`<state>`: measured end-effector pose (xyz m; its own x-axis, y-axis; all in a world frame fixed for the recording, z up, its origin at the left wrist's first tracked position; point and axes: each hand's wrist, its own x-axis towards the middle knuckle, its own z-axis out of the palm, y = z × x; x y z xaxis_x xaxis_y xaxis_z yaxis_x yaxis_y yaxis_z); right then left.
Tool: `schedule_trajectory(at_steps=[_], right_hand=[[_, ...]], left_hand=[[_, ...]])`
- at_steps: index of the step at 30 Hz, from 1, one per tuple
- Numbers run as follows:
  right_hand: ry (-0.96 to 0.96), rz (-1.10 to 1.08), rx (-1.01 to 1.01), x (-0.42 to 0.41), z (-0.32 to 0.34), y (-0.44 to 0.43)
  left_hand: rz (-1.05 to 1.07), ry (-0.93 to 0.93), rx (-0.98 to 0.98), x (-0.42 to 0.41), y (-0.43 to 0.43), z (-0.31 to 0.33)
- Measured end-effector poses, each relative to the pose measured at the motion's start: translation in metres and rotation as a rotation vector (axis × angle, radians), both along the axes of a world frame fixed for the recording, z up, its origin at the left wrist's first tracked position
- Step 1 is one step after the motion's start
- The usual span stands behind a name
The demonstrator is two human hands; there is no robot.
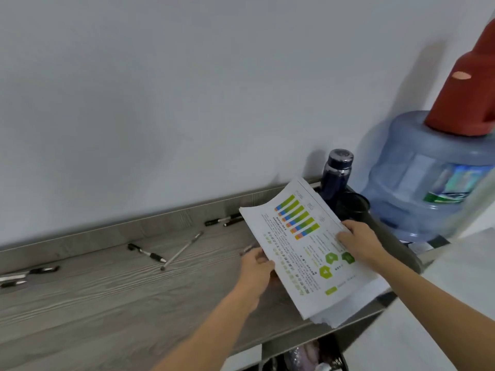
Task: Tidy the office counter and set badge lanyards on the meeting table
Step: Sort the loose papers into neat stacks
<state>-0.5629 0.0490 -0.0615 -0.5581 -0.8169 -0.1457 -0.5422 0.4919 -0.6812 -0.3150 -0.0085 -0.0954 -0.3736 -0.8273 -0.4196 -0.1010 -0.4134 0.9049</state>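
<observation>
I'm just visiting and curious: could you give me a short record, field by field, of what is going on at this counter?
Hands: left hand and right hand each grip a side of the stack of printed white paper sheets with coloured charts
Surface: grey wood-grain counter
Loose items: black and silver pens scattered, untouched
Beyond stack: dark blue metal bottle, large blue water jug with red pump top

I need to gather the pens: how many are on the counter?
8 pens: three far left, two mid-counter, two by the wall, one beside the left hand; papers may hide more.
</observation>
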Motion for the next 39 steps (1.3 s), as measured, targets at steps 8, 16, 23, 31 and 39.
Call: schedule_trajectory(at_steps=[8, 16, 23, 31, 39], right_hand=[[0.229, 0.073, 0.245, -0.063, -0.034, 0.011], [-0.215, 0.013, 0.245, -0.082, -0.049, -0.005], [-0.406, 0.052, 0.354, -0.093, -0.026, -0.03], [-0.715, 0.125, 0.493, -0.102, -0.018, -0.032], [-0.647, 0.248, 0.308, -0.082, 0.001, -0.029]], left_hand=[[-0.119, -0.204, -0.116, -0.063, 0.018, -0.022], [-0.166, -0.206, -0.052, -0.07, 0.022, -0.032], [-0.171, -0.254, -0.081, -0.076, 0.018, -0.031], [-0.191, -0.269, -0.101, -0.071, 0.016, -0.03], [-0.16, -0.221, -0.061, -0.064, 0.013, -0.036]])
